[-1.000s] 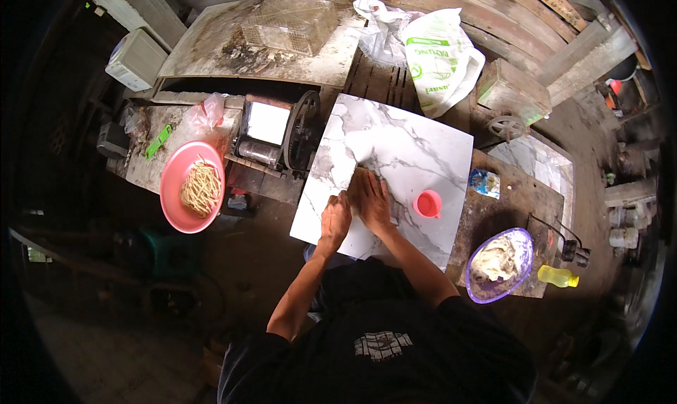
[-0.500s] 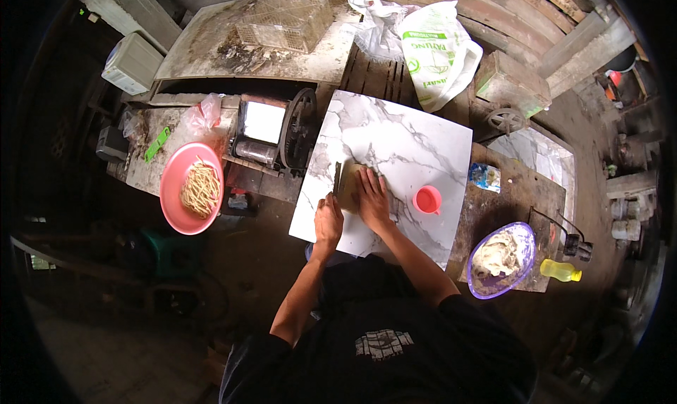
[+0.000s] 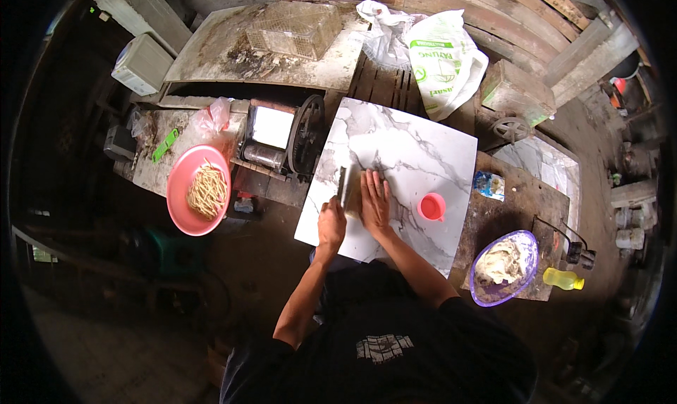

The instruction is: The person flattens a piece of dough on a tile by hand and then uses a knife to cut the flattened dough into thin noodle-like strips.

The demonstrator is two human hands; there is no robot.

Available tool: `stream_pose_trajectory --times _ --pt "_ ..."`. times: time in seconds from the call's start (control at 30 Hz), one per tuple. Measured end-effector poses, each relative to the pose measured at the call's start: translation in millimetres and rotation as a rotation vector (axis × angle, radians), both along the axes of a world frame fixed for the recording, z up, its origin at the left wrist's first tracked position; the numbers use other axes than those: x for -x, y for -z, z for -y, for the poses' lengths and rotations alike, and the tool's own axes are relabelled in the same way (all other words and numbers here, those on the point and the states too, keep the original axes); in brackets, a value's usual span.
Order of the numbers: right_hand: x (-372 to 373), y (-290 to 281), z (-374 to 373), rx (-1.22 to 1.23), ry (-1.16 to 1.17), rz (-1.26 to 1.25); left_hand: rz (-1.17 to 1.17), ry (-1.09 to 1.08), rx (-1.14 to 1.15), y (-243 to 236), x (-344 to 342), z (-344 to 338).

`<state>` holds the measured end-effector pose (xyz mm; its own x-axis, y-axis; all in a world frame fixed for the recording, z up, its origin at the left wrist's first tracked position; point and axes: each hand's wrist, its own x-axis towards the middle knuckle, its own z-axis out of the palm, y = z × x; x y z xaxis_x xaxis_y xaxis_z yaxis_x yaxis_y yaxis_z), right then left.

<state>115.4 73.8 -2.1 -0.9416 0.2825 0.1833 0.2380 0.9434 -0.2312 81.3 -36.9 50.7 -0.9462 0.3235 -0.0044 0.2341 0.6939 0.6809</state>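
Note:
My left hand is closed round the handle of a knife whose narrow blade points away from me. The blade lies alongside the left edge of a flat, tan piece of what looks like dough. Resting on the right part of that piece is my right hand, flat with its fingers stretched out. Both hands work over a white marble-patterned board. A pink cup stands on the board, right of my right hand. Whether the blade touches the piece is too small to tell.
On the left, a pink basin holds pale dough sticks, beside a hand-wheel roller machine. At right are a purple basin with pale dough, a yellow bottle and a blue-white packet. A white sack lies behind the board.
The whole view has shifted slightly. The knife blade shows a paler face now, as if tilted. My right hand stays flat in about the same place on the piece.

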Motion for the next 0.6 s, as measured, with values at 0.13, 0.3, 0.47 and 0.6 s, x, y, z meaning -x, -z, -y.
stream_pose_trajectory --times 0.13,0.3,0.47,0.6 --pt "19 7 15 0.165 -0.015 -0.167 -0.026 -0.041 0.020 -7 14 18" --pt "14 5 22 0.085 0.002 -0.079 -0.054 -0.058 0.054 1 18 36" --pt "13 3 15 0.245 -0.016 -0.045 -0.081 -0.063 0.023 -1 20 36" --pt "22 8 12 0.135 0.151 -0.067 -0.039 -0.043 0.016 -11 20 33"
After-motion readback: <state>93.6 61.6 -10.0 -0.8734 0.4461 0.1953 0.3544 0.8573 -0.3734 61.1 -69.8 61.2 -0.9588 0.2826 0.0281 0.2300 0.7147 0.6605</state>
